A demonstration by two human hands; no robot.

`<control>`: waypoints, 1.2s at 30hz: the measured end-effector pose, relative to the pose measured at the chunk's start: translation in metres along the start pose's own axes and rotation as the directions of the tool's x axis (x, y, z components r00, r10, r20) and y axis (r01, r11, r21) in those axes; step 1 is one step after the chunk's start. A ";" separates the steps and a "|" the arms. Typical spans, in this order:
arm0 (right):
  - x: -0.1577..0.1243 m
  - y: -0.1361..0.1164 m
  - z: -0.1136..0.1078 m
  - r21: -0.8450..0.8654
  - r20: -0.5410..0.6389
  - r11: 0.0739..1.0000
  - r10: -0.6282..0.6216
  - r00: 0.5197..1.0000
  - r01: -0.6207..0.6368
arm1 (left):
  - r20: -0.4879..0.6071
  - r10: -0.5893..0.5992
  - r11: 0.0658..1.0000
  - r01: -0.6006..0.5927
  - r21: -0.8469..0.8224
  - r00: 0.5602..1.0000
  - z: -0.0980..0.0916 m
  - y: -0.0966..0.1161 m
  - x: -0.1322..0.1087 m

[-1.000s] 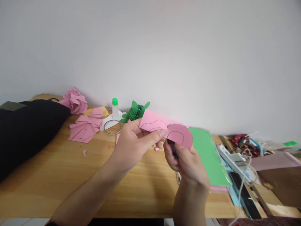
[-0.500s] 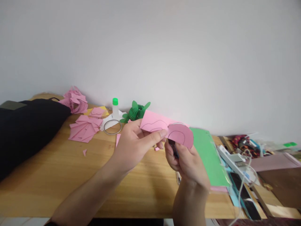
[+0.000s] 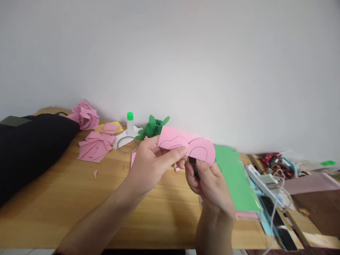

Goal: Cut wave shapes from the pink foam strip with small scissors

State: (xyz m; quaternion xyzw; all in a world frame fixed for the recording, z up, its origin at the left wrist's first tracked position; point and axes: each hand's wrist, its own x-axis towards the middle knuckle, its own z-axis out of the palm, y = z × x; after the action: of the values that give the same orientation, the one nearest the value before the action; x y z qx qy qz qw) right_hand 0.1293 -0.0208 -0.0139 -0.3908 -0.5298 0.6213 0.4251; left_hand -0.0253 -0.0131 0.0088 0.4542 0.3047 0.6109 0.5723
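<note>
A pink paper [image 3: 176, 137] with drawn dark curved lines is held up above the wooden table, its right end rounded. My left hand [image 3: 154, 163] pinches it near the middle, thumb on the front. My right hand [image 3: 208, 179] is closed around a dark tool [image 3: 194, 167], only partly visible under the paper's right part; its thumb touches the paper's lower edge. The tool's working end is hidden behind the paper.
Behind lie pink scraps [image 3: 97, 146], a glue stick [image 3: 130, 124], a metal ring [image 3: 127, 145] and a green paper piece [image 3: 153, 128]. Black bag [image 3: 34, 145] at left; green sheets [image 3: 236, 180], power strip [image 3: 262, 182] and phone [image 3: 278, 223] at right.
The paper's rounded right end has tilted and flattened, shifting slightly left. My right hand has moved a little left with the dark tool. My left hand keeps its grip.
</note>
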 end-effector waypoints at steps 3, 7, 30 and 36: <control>0.000 0.000 0.000 -0.027 -0.014 0.999 0.026 1.000 -0.026 | 0.009 0.006 1.000 -0.006 -0.012 1.000 -0.001 -0.002 0.000; -0.001 0.001 0.001 -0.017 -0.037 0.998 0.052 0.998 -0.053 | 0.029 0.006 1.000 -0.005 -0.023 1.000 -0.002 -0.004 0.000; -0.001 0.000 0.004 -0.031 -0.096 1.000 -0.003 0.995 0.000 | 0.042 -0.035 0.998 0.037 -0.051 0.999 0.000 -0.005 0.000; -0.002 0.001 0.004 -0.062 -0.121 0.998 -0.013 0.993 0.005 | 0.034 -0.040 0.998 0.041 -0.047 0.999 0.000 -0.004 0.001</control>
State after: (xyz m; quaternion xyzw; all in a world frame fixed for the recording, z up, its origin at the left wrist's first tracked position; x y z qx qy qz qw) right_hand 0.1264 -0.0244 -0.0146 -0.4383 -0.5235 0.5779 0.4471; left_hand -0.0240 -0.0118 0.0055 0.4442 0.2896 0.5987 0.6003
